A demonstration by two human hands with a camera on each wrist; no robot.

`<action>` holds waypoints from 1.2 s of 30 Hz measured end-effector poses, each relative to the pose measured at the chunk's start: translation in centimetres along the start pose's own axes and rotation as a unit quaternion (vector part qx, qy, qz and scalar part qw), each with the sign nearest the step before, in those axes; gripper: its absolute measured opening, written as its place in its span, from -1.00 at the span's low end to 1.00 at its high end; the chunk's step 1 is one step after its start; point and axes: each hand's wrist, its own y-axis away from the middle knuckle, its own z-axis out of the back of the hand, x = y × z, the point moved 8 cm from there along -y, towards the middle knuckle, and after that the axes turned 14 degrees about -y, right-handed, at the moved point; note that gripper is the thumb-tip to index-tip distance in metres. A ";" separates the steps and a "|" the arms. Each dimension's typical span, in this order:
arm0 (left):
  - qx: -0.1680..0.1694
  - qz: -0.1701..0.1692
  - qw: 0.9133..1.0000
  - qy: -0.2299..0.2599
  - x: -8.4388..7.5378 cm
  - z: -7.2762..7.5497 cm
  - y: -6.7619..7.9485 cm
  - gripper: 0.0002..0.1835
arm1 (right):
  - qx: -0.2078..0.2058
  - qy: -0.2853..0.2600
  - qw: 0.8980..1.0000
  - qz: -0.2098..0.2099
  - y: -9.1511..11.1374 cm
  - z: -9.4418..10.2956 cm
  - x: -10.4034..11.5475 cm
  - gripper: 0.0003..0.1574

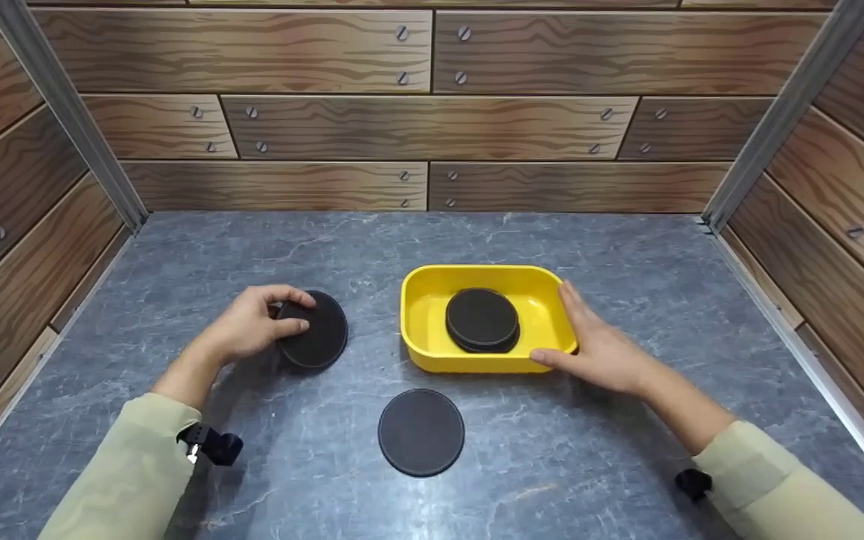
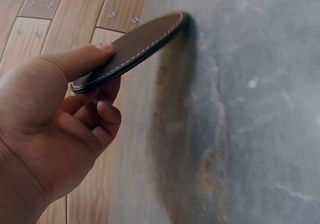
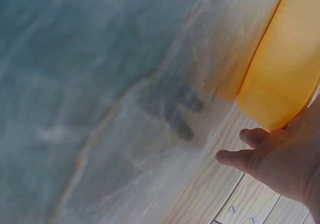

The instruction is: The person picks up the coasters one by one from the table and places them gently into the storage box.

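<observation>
My left hand (image 1: 256, 326) pinches a round black coaster (image 1: 323, 334) by its left edge, with the thumb on its upper face. In the left wrist view the coaster (image 2: 145, 44) is tilted above the grey surface, and pale stitching runs round its rim. My right hand (image 1: 612, 356) rests against the right end of a yellow tray (image 1: 421, 352), fingers fairly straight along that side and thumb at the front rim. Inside the tray lies a small stack of black coasters (image 1: 481, 316). Another black coaster (image 1: 421, 433) lies flat on the table in front of the tray.
The grey marbled tabletop (image 1: 312, 247) meets wood-patterned walls (image 1: 327, 127) at the back and both sides. Metal posts (image 1: 792, 112) stand at the two back corners. A dark strap device (image 1: 211, 444) sits at the left wrist.
</observation>
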 end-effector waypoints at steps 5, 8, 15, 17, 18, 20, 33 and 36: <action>-0.015 0.003 1.000 0.010 -0.9 0.5 -0.4 -0.57 | 0.002 0.003 1.000 -0.001 0.0 0.0 0.0 0.53; -0.021 0.000 1.000 0.018 -1.5 0.6 -0.6 -0.50 | 0.004 0.002 1.000 -0.002 0.0 0.0 0.1 0.54; -0.037 -0.003 0.999 0.033 -3.1 0.9 -1.3 -0.43 | 0.004 0.000 1.000 -0.003 0.0 0.0 0.2 0.55; -0.037 -0.007 0.998 0.041 -3.7 0.9 -1.5 -0.42 | 0.003 0.000 1.000 -0.002 0.0 0.0 0.2 0.56; -0.037 -0.009 0.998 0.043 -4.0 0.9 -1.6 -0.42 | 0.002 -0.001 1.000 -0.001 0.0 0.0 0.1 0.56; -0.036 -0.014 0.998 0.047 -4.7 0.6 -1.9 -0.41 | 0.001 -0.001 1.000 -0.001 0.0 0.0 0.1 0.56; -0.034 -0.060 0.995 0.072 -9.6 -1.7 -4.6 -0.39 | 0.002 -0.004 1.000 -0.002 0.1 0.0 0.1 0.56; -0.031 -0.070 0.994 0.077 -10.9 -2.7 -5.4 -0.40 | 0.002 -0.004 1.000 -0.003 0.2 0.0 0.1 0.56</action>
